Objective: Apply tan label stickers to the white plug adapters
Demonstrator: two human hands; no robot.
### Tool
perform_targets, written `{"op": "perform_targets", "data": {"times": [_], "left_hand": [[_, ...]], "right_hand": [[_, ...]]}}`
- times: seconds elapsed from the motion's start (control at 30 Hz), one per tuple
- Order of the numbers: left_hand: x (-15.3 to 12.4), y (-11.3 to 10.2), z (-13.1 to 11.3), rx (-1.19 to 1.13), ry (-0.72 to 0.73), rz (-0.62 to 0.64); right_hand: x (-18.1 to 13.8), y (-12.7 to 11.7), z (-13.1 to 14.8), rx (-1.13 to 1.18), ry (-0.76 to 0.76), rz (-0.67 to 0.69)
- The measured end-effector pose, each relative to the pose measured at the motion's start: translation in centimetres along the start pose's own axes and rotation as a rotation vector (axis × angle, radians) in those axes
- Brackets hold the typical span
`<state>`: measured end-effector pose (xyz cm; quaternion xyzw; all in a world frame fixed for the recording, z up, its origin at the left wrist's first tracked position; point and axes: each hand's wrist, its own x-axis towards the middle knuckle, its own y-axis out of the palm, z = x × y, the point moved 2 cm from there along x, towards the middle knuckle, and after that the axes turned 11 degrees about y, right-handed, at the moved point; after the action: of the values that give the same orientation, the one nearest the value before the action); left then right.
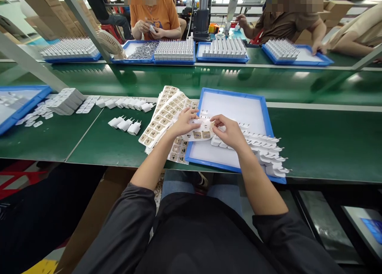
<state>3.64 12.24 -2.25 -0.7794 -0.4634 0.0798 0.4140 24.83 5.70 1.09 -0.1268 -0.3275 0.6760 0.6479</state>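
My left hand (185, 123) holds a curved sticker sheet (197, 135), its thumb on top, above the left part of a blue-rimmed white tray (267, 114). At the sheet's right edge my right hand (229, 131) is closed in a pinch; whether a single sticker has come loose between those fingertips is too small to tell. Rows of white plug adapters (268, 152) lie in the tray, metal pins pointing right, partly hidden by my right hand and forearm. More sticker sheets (162, 117) with brown labels lie fanned out under and left of my left hand.
Loose white adapters (127, 125) lie to the left, near stacked white pieces (66, 101) and small white plates (37, 123). Another blue-rimmed tray (25, 107) stands at far left. Beyond the green conveyor belt (179, 76), co-workers sit behind trays of upright adapters (174, 50).
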Motion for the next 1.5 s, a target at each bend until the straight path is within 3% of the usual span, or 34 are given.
{"op": "perform_targets", "data": {"times": [0.13, 0.23, 0.33, 0.47, 0.57, 0.9, 1.0, 1.23, 1.37, 1.5], "left_hand": [[-0.9, -0.1, -1.9, 0.144, 0.03, -0.158], [-2.4, 0.4, -4.9, 0.235, 0.201, -0.288], [-3.9, 1.8, -7.5, 0.28, 0.336, -0.311], [-5.1, 3.2, -9.0, 0.194, 0.324, -0.419], [-5.7, 3.5, -9.3, 0.076, 0.283, -0.496], [-6.2, 5.5, -9.3, -0.164, 0.141, -0.43], [-6.4, 6.0, -9.3, -0.17, 0.149, -0.431], [-5.6, 7.5, -8.6, 0.182, 0.194, -0.348], [-4.4, 8.9, -8.1, 0.316, 0.21, -0.215], [-4.3, 9.1, -7.9, 0.325, 0.225, -0.194]], "right_hand": [[-1.2, -1.1, -0.8, 0.215, 0.082, -0.08], [-2.5, -1.3, -1.1, 0.351, 0.137, -0.075], [-3.9, -1.1, -1.0, 0.431, 0.165, -0.03], [-5.2, -0.6, -0.6, 0.483, 0.151, 0.021], [-5.9, -0.4, -0.8, 0.612, 0.12, -0.02], [-7.0, 1.4, -1.5, 0.693, 0.165, -0.17], [-7.4, 1.3, -1.6, 0.643, 0.165, -0.272], [-8.8, -0.3, -2.8, 0.618, 0.171, -0.529], [-9.5, -0.8, -4.1, 0.659, 0.236, -0.529], [-10.4, -0.7, -4.9, 0.739, 0.279, -0.485]]}}
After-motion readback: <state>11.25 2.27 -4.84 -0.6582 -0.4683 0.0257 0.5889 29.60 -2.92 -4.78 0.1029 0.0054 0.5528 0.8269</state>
